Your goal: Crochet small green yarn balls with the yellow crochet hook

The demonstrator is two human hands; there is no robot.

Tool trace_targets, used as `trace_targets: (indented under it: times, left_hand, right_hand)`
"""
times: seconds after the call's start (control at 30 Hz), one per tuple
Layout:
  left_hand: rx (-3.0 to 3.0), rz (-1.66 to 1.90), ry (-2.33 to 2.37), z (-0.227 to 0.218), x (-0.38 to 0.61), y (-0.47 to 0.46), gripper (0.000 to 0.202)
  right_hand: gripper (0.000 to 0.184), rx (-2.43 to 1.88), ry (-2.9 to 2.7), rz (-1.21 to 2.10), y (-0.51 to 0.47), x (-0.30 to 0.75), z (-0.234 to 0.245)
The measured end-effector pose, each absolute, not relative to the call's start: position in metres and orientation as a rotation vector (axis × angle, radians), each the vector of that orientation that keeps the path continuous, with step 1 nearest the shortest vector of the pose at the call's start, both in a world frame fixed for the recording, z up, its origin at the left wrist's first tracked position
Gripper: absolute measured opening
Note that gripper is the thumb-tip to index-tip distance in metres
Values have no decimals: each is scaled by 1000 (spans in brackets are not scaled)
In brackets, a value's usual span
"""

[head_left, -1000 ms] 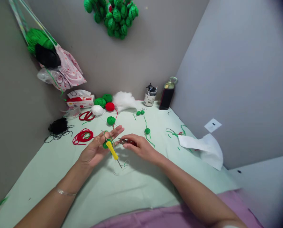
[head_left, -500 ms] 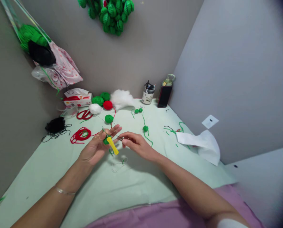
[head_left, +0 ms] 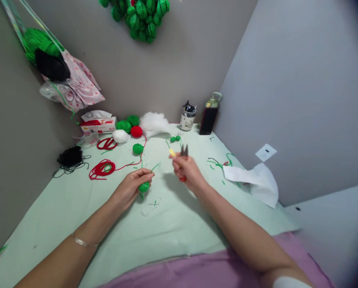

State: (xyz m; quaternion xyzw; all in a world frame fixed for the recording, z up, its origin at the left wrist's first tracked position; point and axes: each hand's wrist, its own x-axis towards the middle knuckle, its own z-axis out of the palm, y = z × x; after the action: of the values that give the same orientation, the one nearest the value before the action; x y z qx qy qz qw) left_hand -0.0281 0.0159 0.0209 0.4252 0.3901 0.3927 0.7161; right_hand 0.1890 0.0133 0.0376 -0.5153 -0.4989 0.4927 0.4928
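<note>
At the middle of the pale green table cover, both hands were raised slightly off the surface, apart from each other.

Left hand: fingers curled shut around a green crocheted ball, pinched between thumb and fingertips. A short green yarn tail stuck up from the ball toward the right. Thin bracelet on that wrist.

Right hand: closed, lifted further from the body than the left. It gripped small snips, blades pointing up and away, with a red bit of handle showing below the palm. The end of a yellow-handled tool poked out beside the snips from the same fist; the rest of it was hidden.

Far side of the table, left to right: black yarn tangle, red yarn coil, red scissors, tissue box, white ball, red ball, a loose green ball, white stuffing, jar, dark bottle. White paper sheet lay at the right edge, green thread scraps near it.

On the wall: cluster of green crocheted pieces up top, pink patterned bag hanging at left.
</note>
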Motion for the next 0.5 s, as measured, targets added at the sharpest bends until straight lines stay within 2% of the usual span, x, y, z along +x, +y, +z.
trace_targets:
  times: [0.13, 0.27, 0.4, 0.5]
  left_hand:
    - [1013, 861, 912, 19, -28, 14, 27]
    - [1083, 847, 926, 16, -27, 14, 30]
    - [1164, 882, 922, 16, -24, 11, 26]
    - [1243, 904, 922, 15, -23, 10, 23]
  right_hand:
    - [28, -1400, -1249, 987, 25, 220, 34]
    - [21, -1496, -1511, 952, 15, 210, 23]
    - [30, -1478, -1626, 830, -3, 185, 27]
    - [36, -1259, -1740, 1133, -11, 175, 31]
